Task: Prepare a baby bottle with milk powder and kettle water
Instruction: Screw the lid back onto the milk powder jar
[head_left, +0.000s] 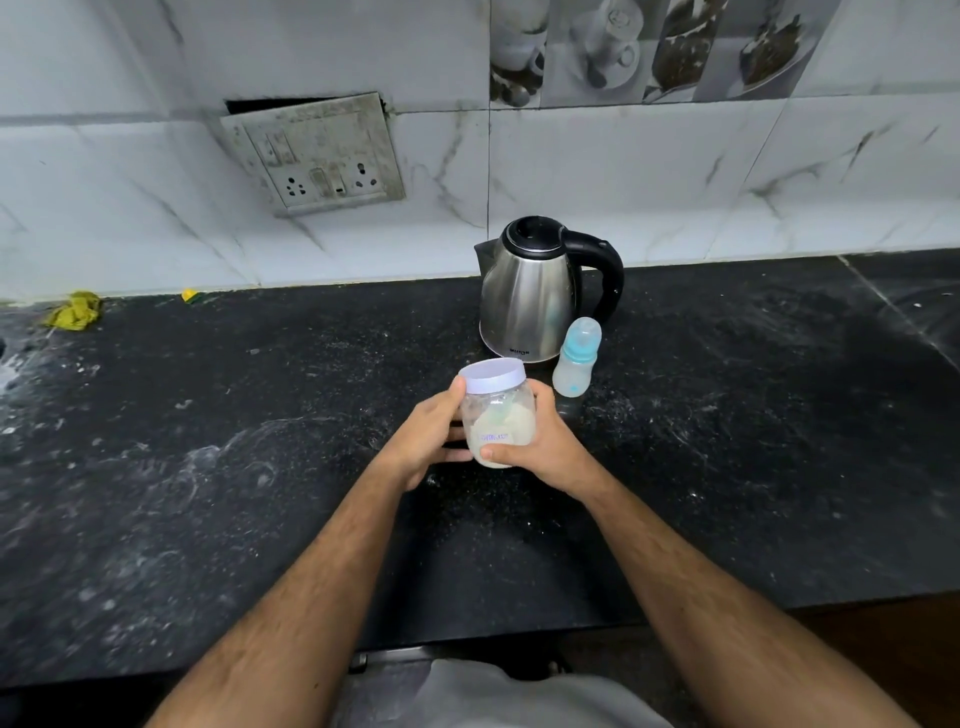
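Observation:
A clear plastic jar of pale milk powder (500, 423) with a white screw lid (492, 375) is held over the black counter (260, 467). My left hand (428, 439) grips the jar's left side, thumb up near the lid. My right hand (545, 441) wraps its right side, thumb across the front low down. Behind it stands a steel kettle (530, 296) with a black lid and handle. A baby bottle (575, 358) with a teal collar and clear cap stands upright just right of the kettle's base.
A tiled wall with a dirty switch-and-socket plate (317, 156) rises behind the counter. A yellow cloth (75, 310) and a small yellow scrap (189, 295) lie at the back left. The counter's front edge runs just before my body.

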